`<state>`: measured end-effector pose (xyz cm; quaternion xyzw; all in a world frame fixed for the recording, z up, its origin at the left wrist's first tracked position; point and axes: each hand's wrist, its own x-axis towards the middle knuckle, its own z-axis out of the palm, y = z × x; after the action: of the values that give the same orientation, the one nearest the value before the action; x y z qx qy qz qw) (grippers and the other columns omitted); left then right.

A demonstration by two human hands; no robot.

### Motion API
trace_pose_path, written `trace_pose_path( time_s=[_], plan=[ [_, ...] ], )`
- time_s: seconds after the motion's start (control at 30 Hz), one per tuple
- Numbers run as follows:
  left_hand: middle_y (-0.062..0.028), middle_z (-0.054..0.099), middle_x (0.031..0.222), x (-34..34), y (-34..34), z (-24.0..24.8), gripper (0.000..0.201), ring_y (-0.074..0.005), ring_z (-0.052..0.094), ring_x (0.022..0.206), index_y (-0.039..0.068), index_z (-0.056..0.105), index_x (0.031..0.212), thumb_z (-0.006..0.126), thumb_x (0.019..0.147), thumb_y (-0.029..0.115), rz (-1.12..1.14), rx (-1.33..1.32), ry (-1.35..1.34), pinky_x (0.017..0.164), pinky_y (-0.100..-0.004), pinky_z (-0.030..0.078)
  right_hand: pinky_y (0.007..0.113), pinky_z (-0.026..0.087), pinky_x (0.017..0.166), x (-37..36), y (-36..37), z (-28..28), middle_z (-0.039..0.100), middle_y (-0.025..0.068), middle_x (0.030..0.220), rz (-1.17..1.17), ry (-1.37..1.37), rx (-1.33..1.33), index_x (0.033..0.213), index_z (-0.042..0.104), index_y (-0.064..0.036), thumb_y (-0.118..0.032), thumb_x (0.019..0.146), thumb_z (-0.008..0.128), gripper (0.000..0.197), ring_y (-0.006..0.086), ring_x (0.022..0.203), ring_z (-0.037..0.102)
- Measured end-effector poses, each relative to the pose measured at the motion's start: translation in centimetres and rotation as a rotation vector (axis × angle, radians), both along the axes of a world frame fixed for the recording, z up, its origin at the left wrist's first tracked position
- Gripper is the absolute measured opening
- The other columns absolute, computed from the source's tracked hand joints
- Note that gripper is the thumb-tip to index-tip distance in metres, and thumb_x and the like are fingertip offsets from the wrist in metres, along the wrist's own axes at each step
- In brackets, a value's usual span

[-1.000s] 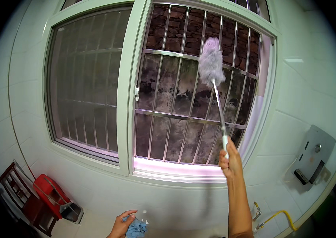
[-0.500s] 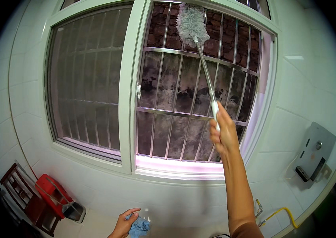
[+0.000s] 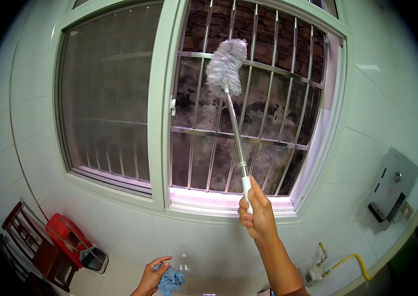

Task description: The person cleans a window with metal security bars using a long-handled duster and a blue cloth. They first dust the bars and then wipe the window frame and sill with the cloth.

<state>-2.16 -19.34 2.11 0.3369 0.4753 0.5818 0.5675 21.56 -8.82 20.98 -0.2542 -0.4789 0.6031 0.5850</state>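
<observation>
White tiles (image 3: 135, 224) all around, and most of what I'm looking at is a big pale-framed window (image 3: 157, 113). Left half has a hazy pane in it, right half shows shiny metal bars (image 3: 253, 137) with a rough stone wall (image 3: 279, 44) and stained patches behind.

So, my right hand (image 3: 258, 209) is wrapped around the white handle (image 3: 247, 195) of a long duster (image 3: 235, 127), thumb up along the grip. It leans slightly left, with the fluffy grey head (image 3: 226, 68) up in front of the upper crossbar. Can't tell if the fluff actually touches the metal.

Down low, my left hand (image 3: 150, 276) has a crumpled blue cloth (image 3: 171, 281) pinched in it, index finger sticking out, well below the sill.

Rest of the place: dark wooden chair (image 3: 51, 260) with something red (image 3: 63, 237) beside it at lower left, grey wall unit (image 3: 394, 185) on the right, yellow hose (image 3: 359, 264) under that.
</observation>
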Motion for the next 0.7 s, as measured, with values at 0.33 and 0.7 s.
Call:
trace_pose_path(
  time_s=[0.33, 0.7],
  plan=[
    [-0.0017, 0.053, 0.068, 3.1, 2.4, -0.9, 0.025, -0.0089, 0.051, 0.060, 0.001, 0.058, 0.110, 0.055, 0.088, 0.012, -0.077, -0.007, 0.081, 0.056, -0.0224, 0.044, 0.018, 0.024, 0.036, -0.6, -0.9, -1.4, 0.038, -0.0026, 0.062, 0.003, -0.091, 0.084, 0.141, 0.020, -0.0126, -0.018, 0.096, 0.038, 0.049, 0.0027, 0.045, 0.029],
    [-0.0020, 0.054, 0.065, 7.0, 4.2, -0.4, 0.025, -0.0089, 0.051, 0.058, 0.000, 0.058, 0.109, 0.056, 0.087, 0.013, -0.107, -0.010, 0.092, 0.054, -0.0222, 0.043, 0.018, 0.025, 0.036, 12.2, -2.8, -8.5, 0.043, -0.0008, 0.063, -0.346, -0.240, 0.010, 0.139, 0.028, -0.0123, -0.014, 0.092, 0.040, 0.048, 0.0038, 0.043, 0.031]
  ],
)
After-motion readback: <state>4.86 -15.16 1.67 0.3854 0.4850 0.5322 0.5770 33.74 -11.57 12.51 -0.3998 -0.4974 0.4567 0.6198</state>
